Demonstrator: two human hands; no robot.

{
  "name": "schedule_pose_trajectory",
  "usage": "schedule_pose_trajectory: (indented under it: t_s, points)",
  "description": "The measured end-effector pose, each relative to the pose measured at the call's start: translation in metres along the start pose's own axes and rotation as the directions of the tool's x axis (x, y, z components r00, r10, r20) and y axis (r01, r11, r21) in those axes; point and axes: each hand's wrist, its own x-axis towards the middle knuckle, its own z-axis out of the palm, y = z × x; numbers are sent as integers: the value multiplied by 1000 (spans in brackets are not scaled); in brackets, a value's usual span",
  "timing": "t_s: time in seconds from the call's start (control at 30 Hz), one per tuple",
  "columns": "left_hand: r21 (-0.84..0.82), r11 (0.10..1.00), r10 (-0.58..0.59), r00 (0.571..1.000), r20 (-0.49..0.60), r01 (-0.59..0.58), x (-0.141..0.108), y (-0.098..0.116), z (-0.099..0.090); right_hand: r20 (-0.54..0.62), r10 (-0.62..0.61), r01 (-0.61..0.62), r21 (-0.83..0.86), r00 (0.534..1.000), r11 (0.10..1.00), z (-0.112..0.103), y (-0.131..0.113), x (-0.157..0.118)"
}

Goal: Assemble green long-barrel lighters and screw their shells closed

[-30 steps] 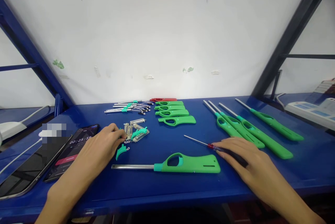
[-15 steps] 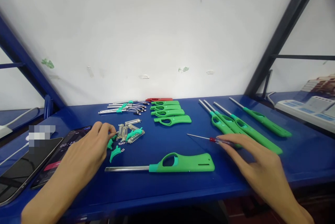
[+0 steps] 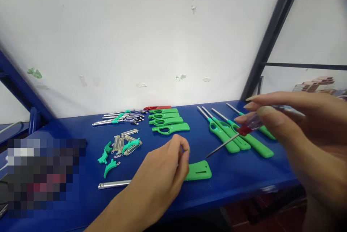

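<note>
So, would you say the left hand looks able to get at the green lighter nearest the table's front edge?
Probably yes: the left hand hides part of the green lighter, with nothing visible between them; the screwdriver in the right hand seems out of its way.

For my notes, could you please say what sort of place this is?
Probably a workbench: a blue table holds green lighters and loose parts, and the right hand holds a screwdriver.
</note>
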Motion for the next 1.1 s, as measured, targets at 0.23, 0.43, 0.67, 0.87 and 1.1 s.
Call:
schedule_pose_trajectory:
  t_s: [0.23,0.43,0.67,0.87,1.1]
  points:
    - [-84,996,22,1000,-17,-23,13,1,21,12,83,-83,51,996,995,9,-11,-11]
    - [-83,995,58,998,-28,-60,10,-6,24,-16,77,-75,103,997,992,15,-7,-8]
    - [-47,997,62,998,-15,-63,10,-5,23,78,64,-71,93,995,993,14,-2,-8]
    - [-28,996,87,996,-25,-87,10,-5,22,88,41,-49,85,995,995,16,-3,-9]
    - [-6,997,73,997,-17,-73,11,-4,22,74,30,-37,96,997,995,17,-5,-10]
